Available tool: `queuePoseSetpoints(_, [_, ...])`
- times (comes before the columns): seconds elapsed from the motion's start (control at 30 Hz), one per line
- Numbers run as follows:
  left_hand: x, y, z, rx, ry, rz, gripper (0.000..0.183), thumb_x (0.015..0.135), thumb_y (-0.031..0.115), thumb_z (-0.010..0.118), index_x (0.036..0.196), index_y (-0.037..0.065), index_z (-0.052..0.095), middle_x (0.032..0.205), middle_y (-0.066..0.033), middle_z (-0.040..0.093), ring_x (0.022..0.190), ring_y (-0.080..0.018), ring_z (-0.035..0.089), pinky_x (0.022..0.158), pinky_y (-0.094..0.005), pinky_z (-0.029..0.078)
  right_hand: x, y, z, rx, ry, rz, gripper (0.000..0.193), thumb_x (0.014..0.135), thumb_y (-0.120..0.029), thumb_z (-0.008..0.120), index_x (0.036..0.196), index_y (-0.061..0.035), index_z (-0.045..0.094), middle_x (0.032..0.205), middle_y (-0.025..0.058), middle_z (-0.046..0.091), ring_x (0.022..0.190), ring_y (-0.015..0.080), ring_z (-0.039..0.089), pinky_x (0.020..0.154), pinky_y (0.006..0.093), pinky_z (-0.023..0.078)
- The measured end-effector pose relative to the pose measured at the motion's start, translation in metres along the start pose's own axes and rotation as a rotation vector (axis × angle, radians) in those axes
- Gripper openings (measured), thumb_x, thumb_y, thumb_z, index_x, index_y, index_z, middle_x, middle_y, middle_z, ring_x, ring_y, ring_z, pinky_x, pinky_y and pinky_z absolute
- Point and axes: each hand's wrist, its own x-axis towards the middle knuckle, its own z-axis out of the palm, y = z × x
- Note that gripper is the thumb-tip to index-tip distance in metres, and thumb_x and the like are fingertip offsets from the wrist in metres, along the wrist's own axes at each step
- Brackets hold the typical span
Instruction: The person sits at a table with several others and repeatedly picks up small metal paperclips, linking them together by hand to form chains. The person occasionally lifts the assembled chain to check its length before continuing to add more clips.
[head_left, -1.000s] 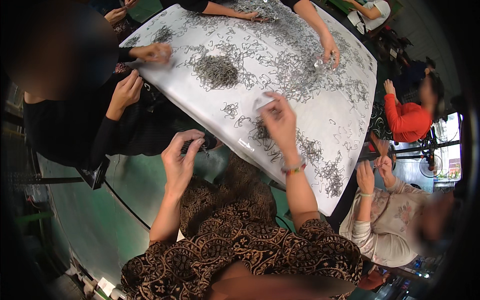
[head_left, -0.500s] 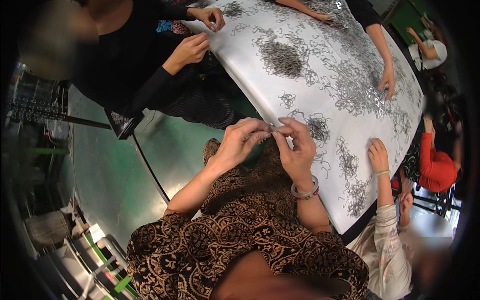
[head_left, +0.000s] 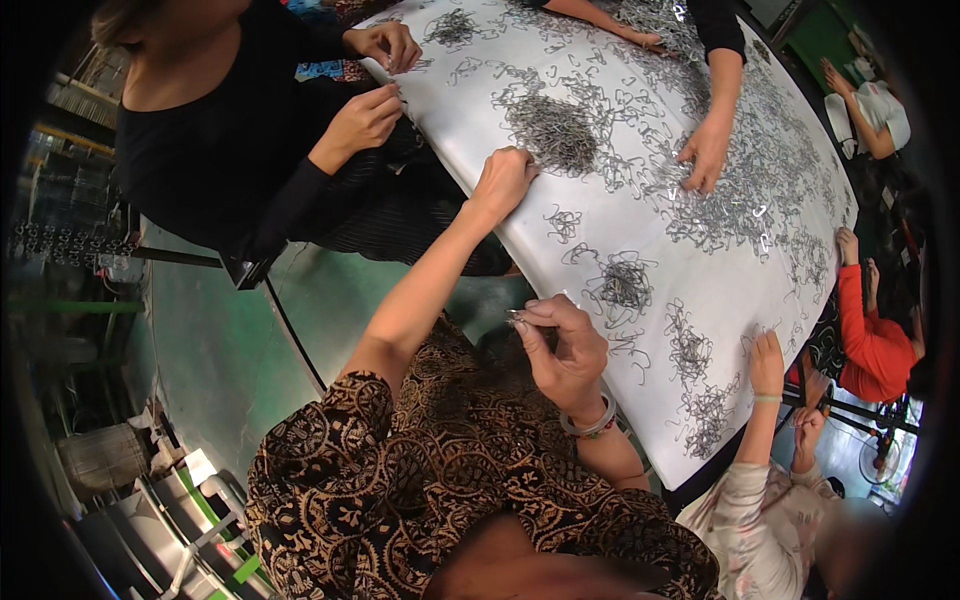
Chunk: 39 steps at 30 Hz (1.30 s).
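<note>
My left hand (head_left: 503,185) reaches forward to the near edge of the white table, its fingers bent together. The fingertips rest beside a dense pile of bent metal wire hooks (head_left: 556,132); what they pinch, if anything, is too small to make out. Over my lap, close to the table edge, my right hand (head_left: 568,355) holds small bent wire pieces (head_left: 514,318) between thumb and fingertips. A smaller heap of hooks (head_left: 624,283) lies on the table just beyond this hand.
A white-covered table (head_left: 530,235) slants away to the right, with many loose hooks (head_left: 720,215) spread over it. Co-workers' hands work at it: a pair (head_left: 365,125) at the far left, one (head_left: 708,152) over the large spread, one (head_left: 767,365) near the right edge.
My hands have parted: the left has gone forward to the hook pile, while the right has dropped slightly toward me with wire pieces in it. A co-worker's hand has shifted left over the spread.
</note>
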Motion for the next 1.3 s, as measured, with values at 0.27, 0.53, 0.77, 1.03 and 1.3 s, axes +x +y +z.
queuePoseSetpoints(0.27, [0.026,-0.019,0.007,-0.457,0.125,-0.222,0.013,0.085,0.003,0.060,0.089,-0.009,0.062,0.078,-0.0196,0.067,0.067,-0.0264,0.067,0.065,-0.0372,0.054,0.004,-0.004,-0.001,-0.069,0.022,0.072,0.027,0.084,0.006,0.067,0.109,0.0011,0.058,0.092,0.0115,0.067,0.080,0.0130,0.066,0.068,0.0233,0.051])
queuePoseSetpoints(0.53, [0.029,-0.029,-0.012,0.007,-0.260,-0.195,0.022,0.085,0.013,0.062,0.082,-0.008,0.067,0.071,-0.0162,0.069,0.063,-0.0199,0.066,0.069,-0.0368,0.053,0.007,-0.007,0.009,-0.034,0.015,0.021,0.031,0.083,0.008,0.062,0.113,-0.0015,0.057,0.082,0.0073,0.063,0.069,0.0145,0.062,0.064,0.0270,0.051])
queuePoseSetpoints(0.77, [0.004,0.008,-0.059,-0.815,-0.336,-0.271,0.014,0.090,0.007,0.063,0.094,-0.007,0.064,0.076,-0.0084,0.065,0.068,-0.0138,0.063,0.064,-0.0273,0.053,-0.001,-0.011,0.018,-0.007,0.034,0.105,0.030,0.084,0.006,0.062,0.112,-0.0024,0.058,0.083,0.0077,0.064,0.073,0.0156,0.063,0.069,0.0273,0.051])
queuePoseSetpoints(1.03, [-0.118,0.078,-0.136,-1.095,-0.081,-0.049,0.008,0.091,0.002,0.063,0.098,-0.003,0.061,0.094,-0.0060,0.064,0.082,-0.0120,0.061,0.076,-0.0260,0.050,-0.004,0.011,0.026,0.202,0.200,0.270,0.012,0.088,0.003,0.063,0.098,-0.0005,0.057,0.105,0.0087,0.062,0.091,0.0127,0.060,0.082,0.0259,0.049])
queuePoseSetpoints(1.3, [-0.135,0.081,-0.111,-0.433,0.257,0.180,0.011,0.085,0.001,0.067,0.096,0.000,0.063,0.095,-0.0087,0.068,0.087,-0.0151,0.066,0.075,-0.0253,0.053,0.006,0.034,0.038,0.182,0.232,0.181,0.035,0.087,0.010,0.062,0.119,0.0051,0.049,0.086,0.0097,0.065,0.077,0.0100,0.064,0.064,0.0192,0.052])
